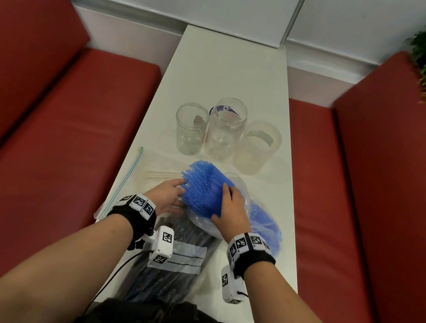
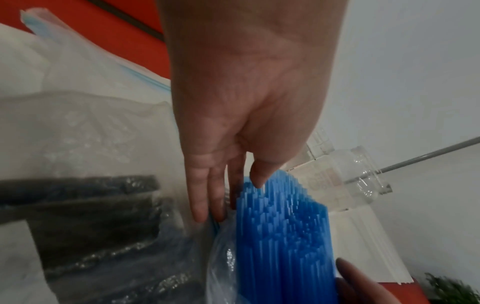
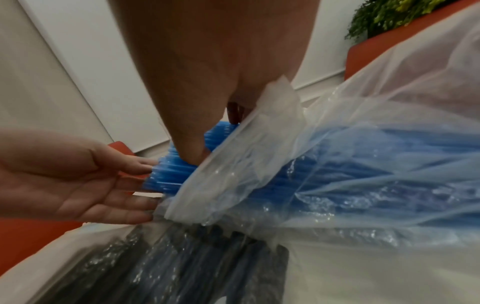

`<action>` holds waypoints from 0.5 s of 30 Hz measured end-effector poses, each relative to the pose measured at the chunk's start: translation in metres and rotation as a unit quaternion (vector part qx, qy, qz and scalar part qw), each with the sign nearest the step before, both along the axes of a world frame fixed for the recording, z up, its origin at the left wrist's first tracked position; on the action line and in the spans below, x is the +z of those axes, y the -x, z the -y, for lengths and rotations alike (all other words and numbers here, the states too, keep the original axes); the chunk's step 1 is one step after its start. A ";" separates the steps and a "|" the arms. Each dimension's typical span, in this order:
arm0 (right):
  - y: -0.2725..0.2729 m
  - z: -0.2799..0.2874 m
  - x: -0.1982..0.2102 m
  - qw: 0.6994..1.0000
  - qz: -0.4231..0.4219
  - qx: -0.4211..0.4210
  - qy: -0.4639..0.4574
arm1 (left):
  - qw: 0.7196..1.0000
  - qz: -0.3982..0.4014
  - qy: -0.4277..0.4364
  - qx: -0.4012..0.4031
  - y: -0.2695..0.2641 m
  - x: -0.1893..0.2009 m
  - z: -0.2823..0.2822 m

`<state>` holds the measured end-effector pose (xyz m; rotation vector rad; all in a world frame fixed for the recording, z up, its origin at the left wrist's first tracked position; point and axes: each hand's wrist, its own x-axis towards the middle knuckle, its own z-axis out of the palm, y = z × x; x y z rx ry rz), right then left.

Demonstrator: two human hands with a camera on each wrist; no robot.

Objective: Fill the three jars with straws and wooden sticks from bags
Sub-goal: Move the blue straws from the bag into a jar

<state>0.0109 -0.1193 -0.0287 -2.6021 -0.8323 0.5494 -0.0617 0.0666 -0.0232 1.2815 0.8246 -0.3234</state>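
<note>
- Three see-through jars point(image 1: 224, 130) stand in a row on the white counter point(image 1: 228, 62), all with nothing in them yet.
- Just in front of them, a big bunch of blue straws point(image 1: 202, 187) pokes out of a thin clear bag point(image 1: 261, 220).
- The left hand point(image 1: 168, 192) has straight fingers point(image 2: 205, 197) that touch the side of the bunch.
- The right hand point(image 1: 232, 208) lies on top, where the bag's mouth meets the straws. Its thumb presses down on them. I cannot tell if its other fingers curl round the bunch.
- A second bag, full of dark straws point(image 1: 175, 263), lies nearer the person, partly under the blue one.
- A zip bag point(image 1: 133, 172) with wooden sticks point(image 1: 162, 174) lies to the left.
- I think the straws are light and smooth, so loose ones could slide out and fall.
- The bag looks soft and slippery, so it may be no good to pull on.
- It seems best to squeeze the bunch round its middle, with both hands close together.
</note>
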 end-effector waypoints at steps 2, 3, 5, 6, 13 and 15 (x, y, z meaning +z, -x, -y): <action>-0.002 -0.001 0.001 1.000 0.013 0.007 0.013 | 1.000 -0.006 -0.008 -0.004 -0.001 0.000 -0.001; -0.003 -0.002 0.001 1.000 0.016 0.011 0.012 | 1.000 -0.009 -0.014 -0.007 -0.003 0.000 -0.003; -0.005 -0.004 0.001 1.000 0.009 0.009 0.001 | 1.000 -0.011 -0.015 0.000 -0.005 -0.002 -0.004; -0.006 -0.004 0.002 1.000 0.003 0.003 -0.006 | 1.000 -0.013 -0.014 0.007 -0.007 -0.003 -0.004; -0.014 -0.006 0.011 0.998 -0.020 -0.050 -0.044 | 0.952 -0.045 -0.285 -0.098 -0.029 0.014 -0.007; -0.015 -0.008 0.015 0.997 -0.012 -0.057 -0.041 | 0.917 -0.030 -0.366 -0.156 -0.036 0.021 -0.009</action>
